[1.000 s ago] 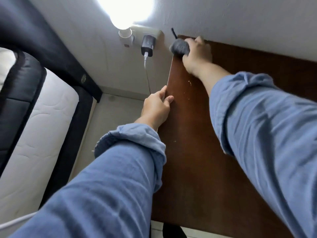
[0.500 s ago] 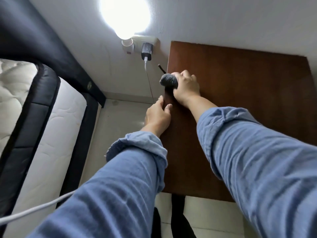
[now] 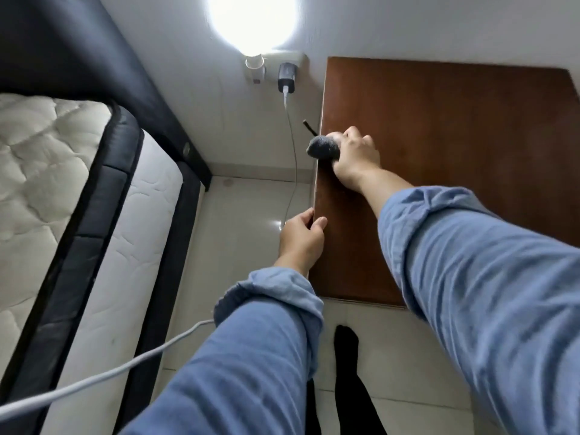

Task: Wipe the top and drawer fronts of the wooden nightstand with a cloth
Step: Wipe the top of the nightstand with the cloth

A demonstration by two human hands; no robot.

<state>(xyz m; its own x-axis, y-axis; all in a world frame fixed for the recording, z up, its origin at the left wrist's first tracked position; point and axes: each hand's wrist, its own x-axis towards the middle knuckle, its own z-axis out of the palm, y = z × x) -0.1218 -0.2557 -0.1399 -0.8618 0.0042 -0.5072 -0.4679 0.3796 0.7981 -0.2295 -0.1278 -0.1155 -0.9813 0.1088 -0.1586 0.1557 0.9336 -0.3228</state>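
The brown wooden nightstand top (image 3: pixel 455 146) fills the right half of the head view, seen from above against a white wall. My right hand (image 3: pixel 356 160) presses a bunched dark grey cloth (image 3: pixel 323 147) on the top's left edge, with the cloth bulging past the edge. My left hand (image 3: pixel 301 240) grips the same left edge nearer to me, thumb on top. Both arms wear blue sleeves. The drawer fronts are hidden from this angle.
A bed with a white mattress (image 3: pixel 47 189) and black frame stands to the left. On the wall a glowing night light (image 3: pixel 254 23) and a charger (image 3: pixel 287 76) sit in a socket, its white cable (image 3: pixel 293 158) hanging down. My dark-socked foot (image 3: pixel 345 340) is on the tiled floor.
My right hand has slid the cloth from the back left corner toward me along the left edge. The view has pulled back, and my left hand now sits lower on the edge.
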